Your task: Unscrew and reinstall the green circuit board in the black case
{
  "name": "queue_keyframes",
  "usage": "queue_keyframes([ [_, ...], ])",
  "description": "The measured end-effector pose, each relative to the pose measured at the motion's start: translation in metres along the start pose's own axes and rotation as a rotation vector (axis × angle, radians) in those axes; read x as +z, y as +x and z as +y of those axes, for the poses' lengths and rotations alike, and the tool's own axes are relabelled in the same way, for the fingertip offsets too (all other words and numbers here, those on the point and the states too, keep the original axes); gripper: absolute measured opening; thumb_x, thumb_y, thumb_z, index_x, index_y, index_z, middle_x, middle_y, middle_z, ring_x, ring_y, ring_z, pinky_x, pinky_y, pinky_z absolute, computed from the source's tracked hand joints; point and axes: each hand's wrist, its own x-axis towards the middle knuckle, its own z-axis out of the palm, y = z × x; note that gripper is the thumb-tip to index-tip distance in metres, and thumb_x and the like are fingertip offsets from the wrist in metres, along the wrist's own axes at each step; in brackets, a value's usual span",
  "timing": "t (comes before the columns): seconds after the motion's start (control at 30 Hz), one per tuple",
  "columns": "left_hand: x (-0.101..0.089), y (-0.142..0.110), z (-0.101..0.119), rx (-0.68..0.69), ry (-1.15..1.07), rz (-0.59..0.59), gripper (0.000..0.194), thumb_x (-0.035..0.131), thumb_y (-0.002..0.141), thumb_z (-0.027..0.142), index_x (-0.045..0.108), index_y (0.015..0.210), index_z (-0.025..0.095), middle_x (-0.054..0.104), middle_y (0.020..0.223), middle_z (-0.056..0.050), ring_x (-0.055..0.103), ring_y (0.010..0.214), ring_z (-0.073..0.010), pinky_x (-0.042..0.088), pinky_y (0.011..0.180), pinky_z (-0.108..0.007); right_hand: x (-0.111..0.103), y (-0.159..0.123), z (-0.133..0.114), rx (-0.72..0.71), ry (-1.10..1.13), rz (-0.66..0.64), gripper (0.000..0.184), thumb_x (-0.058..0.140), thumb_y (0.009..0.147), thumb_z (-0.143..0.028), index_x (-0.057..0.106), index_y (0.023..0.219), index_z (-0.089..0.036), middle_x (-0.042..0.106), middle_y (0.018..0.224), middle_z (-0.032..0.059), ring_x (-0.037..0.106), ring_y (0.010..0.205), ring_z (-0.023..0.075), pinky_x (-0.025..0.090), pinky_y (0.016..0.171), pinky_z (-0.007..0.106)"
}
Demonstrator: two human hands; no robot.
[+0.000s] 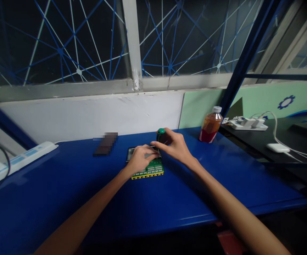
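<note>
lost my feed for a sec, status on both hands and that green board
Left hand flat on green circuit board, pinning it. Right hand gripping green-handled screwdriver, tip down at board. Bottle stands off right, clear.

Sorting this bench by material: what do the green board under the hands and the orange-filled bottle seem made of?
The flat green circuit board looks like matt fibreglass laminate, with rows of pale pads and a yellow edge. The clear bottle of orange liquid looks like glossy plastic, with a pale cap, though glass is possible.
</note>
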Motion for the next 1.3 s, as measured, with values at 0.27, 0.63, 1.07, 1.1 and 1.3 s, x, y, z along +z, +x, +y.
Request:
queue_keyframes([
  [0.27, 0.002, -0.001, -0.007, -0.007, -0.002, 0.048, 0.01, 0.068, 0.078, 0.023, 0.077, 0.081, 0.021, 0.075, 0.085, -0.006, 0.068, 0.086, -0.0215, 0.05, 0.082, -0.034, 0.004, -0.001, 0.002, 0.015, 0.085, -0.036, 0.042, 0.064, 0.079, -0.047, 0.054, 0.11, -0.021, 0.059, 0.069, -0.0018, 0.049, 0.056, 0.0118, 0.04, 0.053, 0.027],
  [0.63, 0.0, -0.003, -0.003, -0.04, -0.024, -0.04, 0.016, 0.063, 0.081, 0.025, 0.076, 0.09, 0.022, 0.075, 0.093, -0.006, 0.067, 0.092, -0.0216, 0.049, 0.086, -0.035, 0.006, -0.004, 0.0, 0.07, -0.048, -0.067, 0.038, 0.058, 0.082, -0.052, 0.058, 0.103, -0.02, 0.061, 0.07, 0.0007, 0.047, 0.055, 0.0122, 0.035, 0.052, 0.028],
  [1.07, -0.001, -0.002, -0.001, -0.015, -0.022, -0.077, 0.018, 0.059, 0.084, 0.024, 0.075, 0.092, 0.023, 0.074, 0.091, -0.004, 0.065, 0.094, -0.0213, 0.048, 0.085, -0.033, 0.01, -0.003, 0.0, 0.092, 0.054, -0.034, 0.04, 0.065, 0.077, -0.049, 0.059, 0.104, -0.02, 0.053, 0.063, -0.0027, 0.044, 0.054, 0.0118, 0.037, 0.051, 0.027],
  [1.1, -0.001, -0.002, -0.001, -0.018, 0.001, -0.074, 0.018, 0.06, 0.083, 0.025, 0.076, 0.092, 0.023, 0.074, 0.091, -0.005, 0.065, 0.092, -0.0218, 0.048, 0.084, -0.033, 0.01, -0.003, 0.001, 0.095, 0.07, -0.041, 0.041, 0.065, 0.077, -0.048, 0.058, 0.105, -0.02, 0.055, 0.065, -0.0022, 0.045, 0.055, 0.012, 0.038, 0.052, 0.027],
  [1.3, -0.002, -0.002, 0.0, -0.067, 0.085, -0.013, 0.014, 0.065, 0.08, 0.027, 0.076, 0.084, 0.021, 0.074, 0.088, -0.006, 0.066, 0.084, -0.0219, 0.049, 0.078, -0.033, 0.013, -0.004, 0.005, 0.1, 0.067, -0.063, 0.038, 0.064, 0.079, -0.045, 0.058, 0.106, -0.019, 0.059, 0.072, -0.0001, 0.047, 0.057, 0.012, 0.037, 0.054, 0.027],
])
